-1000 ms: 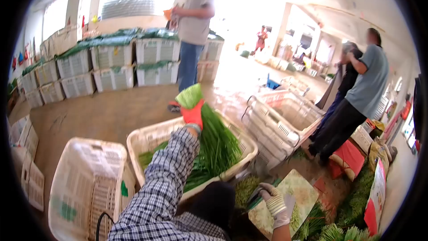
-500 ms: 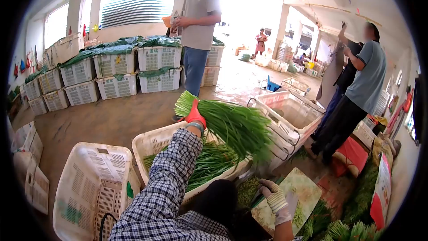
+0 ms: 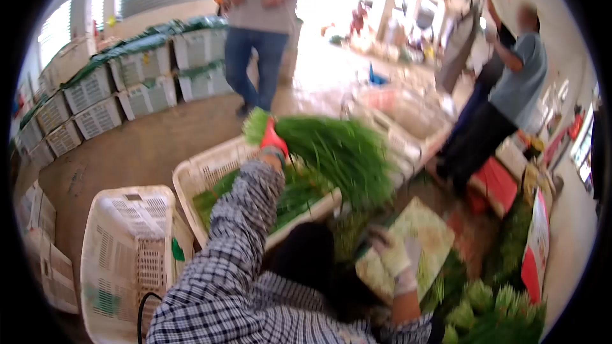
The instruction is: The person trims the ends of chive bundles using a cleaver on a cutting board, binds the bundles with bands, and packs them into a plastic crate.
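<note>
A big bunch of long green leaves (image 3: 344, 159) was up in the air, over the right side of a white crate (image 3: 217, 164) and out past its edge. Its pale ends pointed to ten o'clock, and its leaf tips hung down toward four o'clock. The left hand (image 3: 273, 137), in a red glove, was closed tight around the bunch near the pale ends. More green leaves (image 3: 296, 194) lay inside the crate. At five o'clock from the bunch, the right hand (image 3: 394, 258), in a pale glove, was at a flat board (image 3: 430, 232). That hand was blurry, so I could not tell if its fingers were apart or shut on something. Piles of green plants (image 3: 491, 312) lay between four and five o'clock. Another crate (image 3: 108, 258) stood at eight o'clock, with a green tag (image 3: 177, 250) on its side. At two o'clock there were more crates (image 3: 408, 111), and past them stood a person in a blue shirt (image 3: 519, 79). A person in jeans (image 3: 258, 57) stood at eleven o'clock. Stacked boxes (image 3: 146, 95) under green covers (image 3: 143, 44) made a row at ten o'clock.
</note>
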Available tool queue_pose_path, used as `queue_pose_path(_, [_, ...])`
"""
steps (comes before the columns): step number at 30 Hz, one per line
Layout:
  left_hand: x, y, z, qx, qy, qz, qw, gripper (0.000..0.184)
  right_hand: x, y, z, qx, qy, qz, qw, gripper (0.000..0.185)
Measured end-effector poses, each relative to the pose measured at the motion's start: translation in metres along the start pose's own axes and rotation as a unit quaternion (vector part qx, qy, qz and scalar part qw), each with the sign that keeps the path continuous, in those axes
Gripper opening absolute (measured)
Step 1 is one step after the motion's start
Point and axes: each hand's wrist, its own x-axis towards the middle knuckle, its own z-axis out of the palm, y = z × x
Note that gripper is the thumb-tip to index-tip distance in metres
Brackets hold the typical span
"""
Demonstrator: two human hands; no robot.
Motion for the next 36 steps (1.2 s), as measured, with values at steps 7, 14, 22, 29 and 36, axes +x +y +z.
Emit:
queue_pose_path(7, [-0.011, 0.002, -0.012, 0.06, 0.053, -0.005, 0.997, 0.052, 0.037, -0.061, -0.02, 0.163, 0.102, -0.013, 0.981, 0.024])
queue_pose_path(14, [-0.048, -0.012, -0.012, 0.032, -0.036, -0.048, 0.998, 0.047, 0.1, -0.132, -0.014, -0.03, 0.161, -0.224, 0.961, 0.022])
queue_pose_path(22, [-0.063, -0.026, -0.001, 0.039, -0.036, -0.069, 0.996, 0.048, 0.173, -0.093, 0.007, -0.173, 0.061, -0.135, 0.974, 0.02])
queue_pose_path(29, [-0.072, -0.028, 0.007, 0.029, -0.065, -0.087, 0.994, 0.045, 0.18, -0.091, 0.017, -0.315, 0.065, -0.129, 0.938, 0.026])
queue_pose_path(36, [-0.084, -0.033, 0.012, 0.035, -0.072, -0.082, 0.993, 0.04, 0.178, -0.082, 0.034, -0.446, 0.085, -0.115, 0.883, 0.007])
